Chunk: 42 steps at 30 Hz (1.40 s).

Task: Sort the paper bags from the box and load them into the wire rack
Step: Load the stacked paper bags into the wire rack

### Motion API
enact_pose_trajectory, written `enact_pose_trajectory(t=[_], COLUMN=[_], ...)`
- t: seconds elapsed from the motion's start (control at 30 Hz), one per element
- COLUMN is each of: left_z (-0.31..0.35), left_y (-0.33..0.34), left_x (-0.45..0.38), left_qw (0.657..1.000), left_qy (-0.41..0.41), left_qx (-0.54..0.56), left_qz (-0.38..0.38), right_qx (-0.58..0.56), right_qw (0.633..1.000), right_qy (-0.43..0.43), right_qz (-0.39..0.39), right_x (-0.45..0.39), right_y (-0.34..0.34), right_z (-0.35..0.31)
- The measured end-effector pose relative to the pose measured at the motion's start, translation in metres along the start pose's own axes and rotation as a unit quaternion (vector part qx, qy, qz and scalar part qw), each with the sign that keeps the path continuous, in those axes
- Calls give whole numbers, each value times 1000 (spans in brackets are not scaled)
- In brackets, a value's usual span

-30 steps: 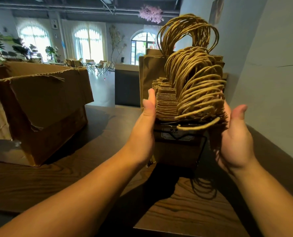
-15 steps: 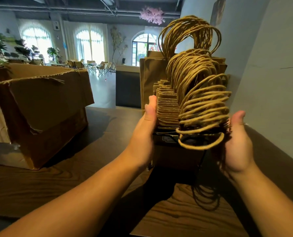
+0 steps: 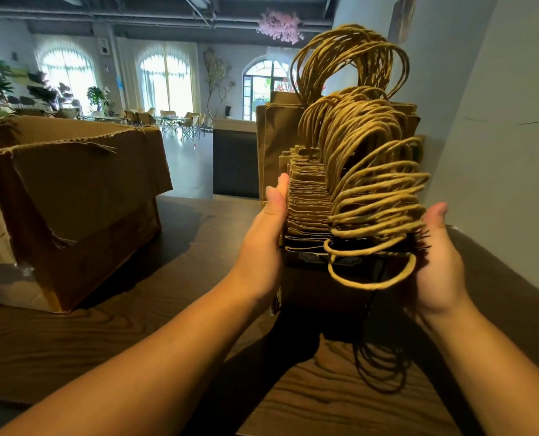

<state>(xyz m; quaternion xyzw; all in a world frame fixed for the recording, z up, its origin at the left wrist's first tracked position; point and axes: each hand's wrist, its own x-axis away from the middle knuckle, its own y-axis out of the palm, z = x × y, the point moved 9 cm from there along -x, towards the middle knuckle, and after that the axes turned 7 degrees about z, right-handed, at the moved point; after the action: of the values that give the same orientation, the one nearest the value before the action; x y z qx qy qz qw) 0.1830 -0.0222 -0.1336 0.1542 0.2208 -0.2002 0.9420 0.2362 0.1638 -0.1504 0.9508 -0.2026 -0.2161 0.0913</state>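
Note:
A packed row of small brown paper bags (image 3: 309,209) with twisted paper handles (image 3: 378,190) stands in a black wire rack (image 3: 370,297), which is mostly hidden. My left hand (image 3: 265,240) presses flat against the row's left side, thumb up. On the right side my right hand (image 3: 435,262) faces it palm inward, its fingers hidden behind the handles. The nearest handle loop (image 3: 372,281) droops toward me. Taller brown bags (image 3: 274,146) stand behind the small ones.
A torn, open cardboard box (image 3: 73,199) sits on the dark wooden table (image 3: 136,325) to the left. A grey wall (image 3: 498,152) runs close along the right of the rack. A dark counter (image 3: 233,158) stands beyond the table.
Both hands have slid slightly lower along the sides of the bag row. The nearest handle loops have tipped forward and now hang lower toward me.

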Motion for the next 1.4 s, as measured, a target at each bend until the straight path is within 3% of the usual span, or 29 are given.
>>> enact_pose_trajectory(t=[0.13,0.27,0.47,0.73,0.9,1.13,1.4], left_z=[2,6,-3,-7,-10,-15,-25], left_y=[-4,-11,-2,-5,0,-10,-8], left_x=[-1,-9,-8,-22,-17,-28,-31], left_qw=[1000,999,998,997,995,995,991], left_qy=[-7,-12,-53,-54,-96,-86,-124], left_qx=[-3,18,8,37,27,14,-26], left_qz=[-2,47,41,42,30,47,42], right_qx=[5,-5,-37,46,-6,29,7], right_qw=[1000,1000,996,998,995,997,994], right_qy=[-8,13,75,45,96,62,103], right_qz=[2,19,33,20,23,24,32], right_x=[-3,-8,-5,-11,-10,-15,-25], right_y=[-1,-3,5,-1,6,-2,-9], right_z=[-7,-8,0,-10,1,-9,11])
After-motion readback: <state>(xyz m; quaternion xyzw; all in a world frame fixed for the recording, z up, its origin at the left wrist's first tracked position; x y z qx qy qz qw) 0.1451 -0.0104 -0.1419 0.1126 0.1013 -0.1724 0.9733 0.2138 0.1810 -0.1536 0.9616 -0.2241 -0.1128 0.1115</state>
